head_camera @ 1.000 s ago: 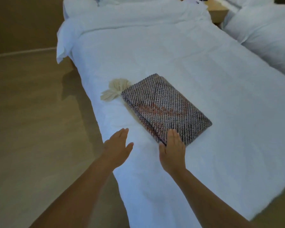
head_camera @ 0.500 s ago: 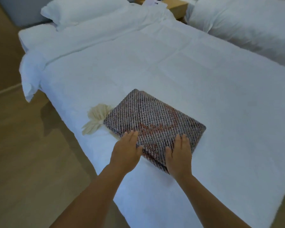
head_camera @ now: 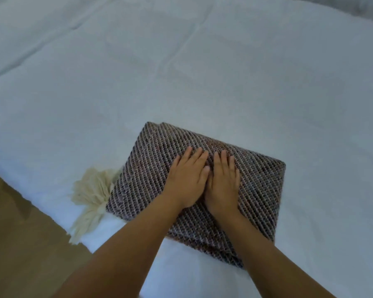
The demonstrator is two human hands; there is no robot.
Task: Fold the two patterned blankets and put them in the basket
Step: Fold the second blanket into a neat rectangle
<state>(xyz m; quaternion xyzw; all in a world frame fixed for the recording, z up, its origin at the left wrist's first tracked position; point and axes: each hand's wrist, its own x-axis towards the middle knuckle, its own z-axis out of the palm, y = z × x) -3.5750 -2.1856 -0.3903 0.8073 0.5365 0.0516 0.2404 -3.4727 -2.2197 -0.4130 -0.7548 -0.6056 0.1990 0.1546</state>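
Observation:
A folded patterned blanket (head_camera: 256, 186), brown and grey weave, lies as a thick rectangle on the white bed near its left edge. A cream tassel fringe (head_camera: 91, 196) sticks out from its left side. My left hand (head_camera: 186, 179) and my right hand (head_camera: 223, 183) lie flat side by side on the middle of the blanket, fingers straight and pressing down. No second blanket and no basket are in view.
The white duvet of the bed (head_camera: 181, 72) fills most of the view. Its edge runs diagonally at the lower left, with wooden floor (head_camera: 19, 244) beyond it.
Both hands slid from the blanket's near edge up onto its middle and came together. The camera moved closer and now looks more steeply down.

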